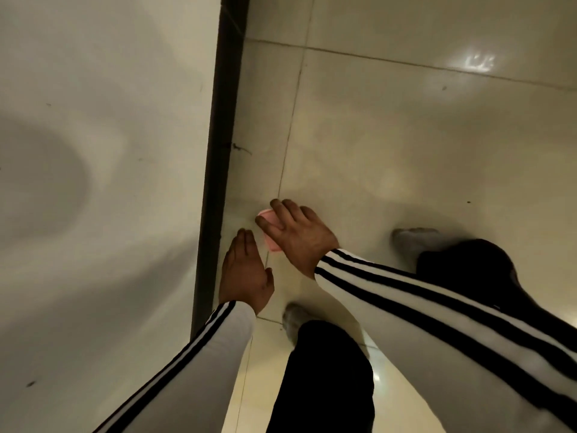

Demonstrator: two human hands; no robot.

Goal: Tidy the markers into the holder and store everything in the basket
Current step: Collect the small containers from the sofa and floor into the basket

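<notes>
Right hand [296, 235]: fingers spread and curled over a pink object [265, 219], possibly the holder, gripping it from above. Object's location: beside the tabletop [93, 182] edge, over the tiled floor [406, 135]; whether resting or lifted cannot be told. Left hand [245, 270]: flat, fingers straight, holding nothing. Markers and basket: not in view. Step, as judged: retrieving the object. Next move: bring it securely up to the tabletop.

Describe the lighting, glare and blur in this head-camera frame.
Head view: dim, yellowish light; a bright glare patch on the glossy floor tiles at upper right; broad soft shadows across the white table top; the feet and the pink object held by the right hand look softened by motion blur.
</notes>
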